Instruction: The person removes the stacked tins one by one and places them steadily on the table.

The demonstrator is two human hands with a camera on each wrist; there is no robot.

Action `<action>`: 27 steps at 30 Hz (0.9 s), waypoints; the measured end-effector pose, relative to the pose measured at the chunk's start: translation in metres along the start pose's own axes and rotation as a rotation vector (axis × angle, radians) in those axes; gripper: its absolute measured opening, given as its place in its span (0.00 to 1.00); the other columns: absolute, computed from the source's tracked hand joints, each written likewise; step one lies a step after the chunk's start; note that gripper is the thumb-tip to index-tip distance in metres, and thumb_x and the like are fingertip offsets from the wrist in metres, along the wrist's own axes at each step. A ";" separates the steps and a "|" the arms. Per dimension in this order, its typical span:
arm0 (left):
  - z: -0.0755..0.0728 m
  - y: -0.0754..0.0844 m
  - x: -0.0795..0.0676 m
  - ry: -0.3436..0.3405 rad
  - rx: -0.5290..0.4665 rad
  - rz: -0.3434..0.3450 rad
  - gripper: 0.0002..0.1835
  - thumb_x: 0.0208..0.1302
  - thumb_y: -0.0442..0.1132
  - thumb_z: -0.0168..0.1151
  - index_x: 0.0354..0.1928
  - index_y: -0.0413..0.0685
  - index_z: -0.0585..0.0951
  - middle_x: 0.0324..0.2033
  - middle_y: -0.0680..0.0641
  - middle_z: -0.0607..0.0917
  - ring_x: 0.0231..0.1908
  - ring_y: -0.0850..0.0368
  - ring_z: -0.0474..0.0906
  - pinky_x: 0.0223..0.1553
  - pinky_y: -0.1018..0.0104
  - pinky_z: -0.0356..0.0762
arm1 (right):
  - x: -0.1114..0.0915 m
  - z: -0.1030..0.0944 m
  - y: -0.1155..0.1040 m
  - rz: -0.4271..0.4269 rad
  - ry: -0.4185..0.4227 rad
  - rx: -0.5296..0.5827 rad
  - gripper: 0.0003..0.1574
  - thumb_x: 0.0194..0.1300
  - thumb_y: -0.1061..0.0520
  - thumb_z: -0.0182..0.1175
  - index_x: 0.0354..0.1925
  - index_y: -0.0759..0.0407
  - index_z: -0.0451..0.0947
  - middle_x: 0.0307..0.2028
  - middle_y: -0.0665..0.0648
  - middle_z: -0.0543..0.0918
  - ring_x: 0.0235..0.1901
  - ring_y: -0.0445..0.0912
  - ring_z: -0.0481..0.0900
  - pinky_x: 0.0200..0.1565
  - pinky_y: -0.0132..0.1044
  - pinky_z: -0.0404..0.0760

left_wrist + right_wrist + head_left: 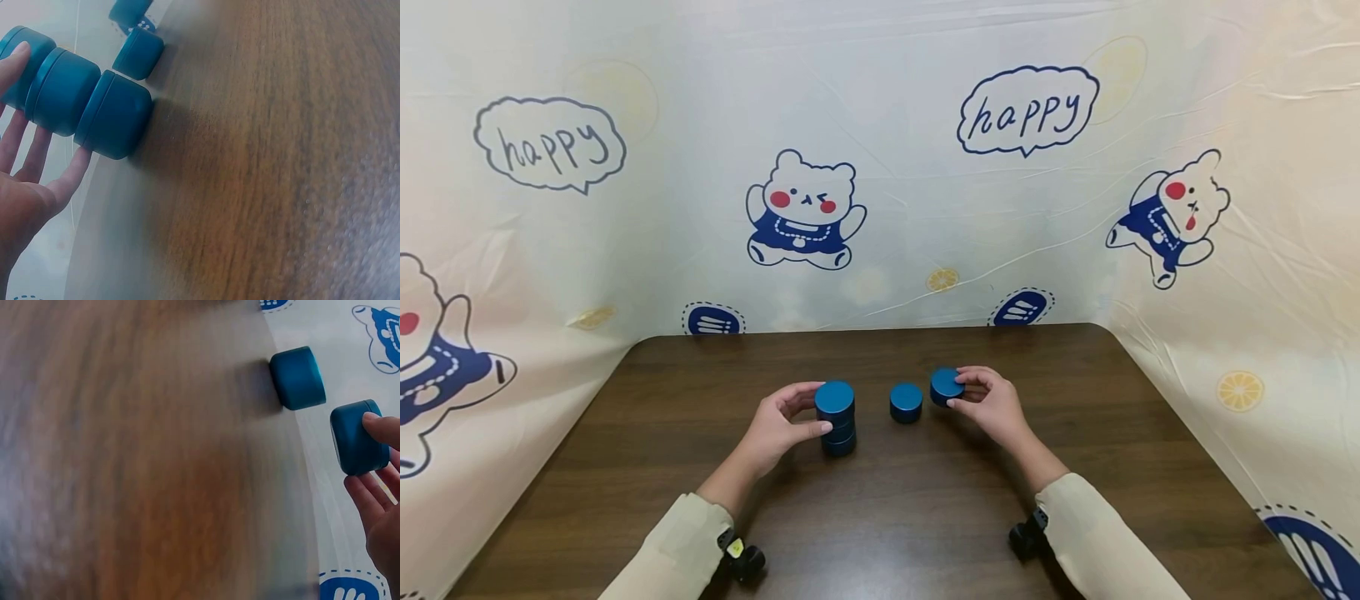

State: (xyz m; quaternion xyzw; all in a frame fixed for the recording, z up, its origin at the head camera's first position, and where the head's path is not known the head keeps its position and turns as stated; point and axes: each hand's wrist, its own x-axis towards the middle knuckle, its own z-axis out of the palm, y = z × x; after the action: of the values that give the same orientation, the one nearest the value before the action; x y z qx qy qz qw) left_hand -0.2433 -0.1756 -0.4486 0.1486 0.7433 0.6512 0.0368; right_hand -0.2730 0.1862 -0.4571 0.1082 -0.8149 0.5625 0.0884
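A stack of three round blue lidded tins (838,423) stands on the brown table, left of centre. My left hand (775,427) grips it from the left; in the left wrist view its thumb lies on the top tin (34,56) and a fingertip touches the bottom tin (119,119). To the right of the stack, a single blue tin (906,403) sits alone on the table, touched by neither hand. My right hand (996,407) pinches another blue tin (946,387) between thumb and fingers, and the right wrist view has that tin (356,440) raised off the tabletop.
The dark wooden table (925,517) ends at a back edge close behind the tins. A pale printed curtain (910,167) hangs behind it and along both sides. A small black camera (747,562) is strapped to the left wrist, another (1026,540) to the right.
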 end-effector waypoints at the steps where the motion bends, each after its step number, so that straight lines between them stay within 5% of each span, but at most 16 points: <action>1: 0.000 0.000 0.000 0.000 0.000 0.000 0.31 0.54 0.35 0.74 0.62 0.44 0.75 0.58 0.42 0.79 0.59 0.42 0.71 0.64 0.37 0.61 | 0.000 0.000 0.002 0.001 -0.001 -0.014 0.19 0.51 0.67 0.74 0.44 0.66 0.81 0.54 0.62 0.78 0.48 0.55 0.82 0.49 0.43 0.81; 27: -0.001 0.000 0.001 -0.010 -0.004 0.004 0.31 0.55 0.35 0.74 0.62 0.44 0.75 0.59 0.41 0.78 0.60 0.41 0.71 0.64 0.37 0.60 | 0.000 -0.002 0.016 0.040 -0.071 -0.207 0.20 0.48 0.68 0.76 0.40 0.64 0.80 0.48 0.62 0.78 0.43 0.53 0.84 0.46 0.41 0.83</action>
State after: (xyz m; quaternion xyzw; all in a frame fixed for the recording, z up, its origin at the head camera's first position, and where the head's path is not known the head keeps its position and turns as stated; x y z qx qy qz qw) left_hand -0.2448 -0.1767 -0.4487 0.1535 0.7415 0.6520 0.0395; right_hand -0.2773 0.1932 -0.4709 0.1020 -0.8733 0.4727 0.0590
